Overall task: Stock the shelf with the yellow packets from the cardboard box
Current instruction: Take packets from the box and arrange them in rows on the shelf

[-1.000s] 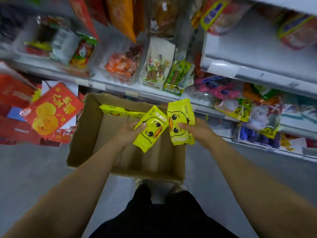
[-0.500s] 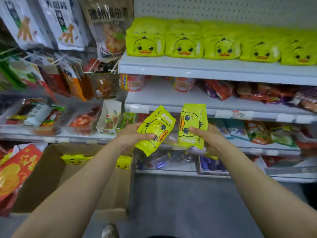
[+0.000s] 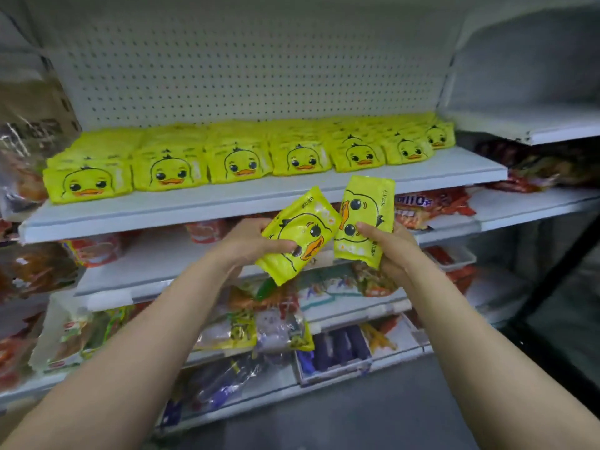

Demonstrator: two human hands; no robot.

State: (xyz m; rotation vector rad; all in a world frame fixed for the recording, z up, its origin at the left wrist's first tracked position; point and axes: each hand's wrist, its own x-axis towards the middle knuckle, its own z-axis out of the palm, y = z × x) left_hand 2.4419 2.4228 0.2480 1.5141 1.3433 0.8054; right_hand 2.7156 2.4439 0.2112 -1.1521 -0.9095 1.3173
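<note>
My left hand (image 3: 246, 243) gripped one glossy yellow plastic packet printed with a duck face (image 3: 297, 233), thumb curled over its front and fingers behind, the packet tilted with its top toward 1 o'clock. My right hand (image 3: 391, 246) pinched a second yellow duck-face packet (image 3: 365, 219), which stood nearly on end, its duck lying sideways. The two packets touched along their inner edges, just below the front lip of the white metal shelf board (image 3: 227, 206).

On that board, at 12 o'clock from my hands, sat the row of yellow duck-face packet stacks (image 3: 240, 157), each facing forward with the duck upright. The cardboard box was out of view.

To place these well, I judged I should turn each packet until its duck sat upright like the others, then lay it flat on a stack. The stacks toward 1 o'clock looked lower, though I could not be sure. The film looked slick, so I would set one packet down fully before freeing the other, and square its front edge with the stack beneath so that nothing slid off the lip
</note>
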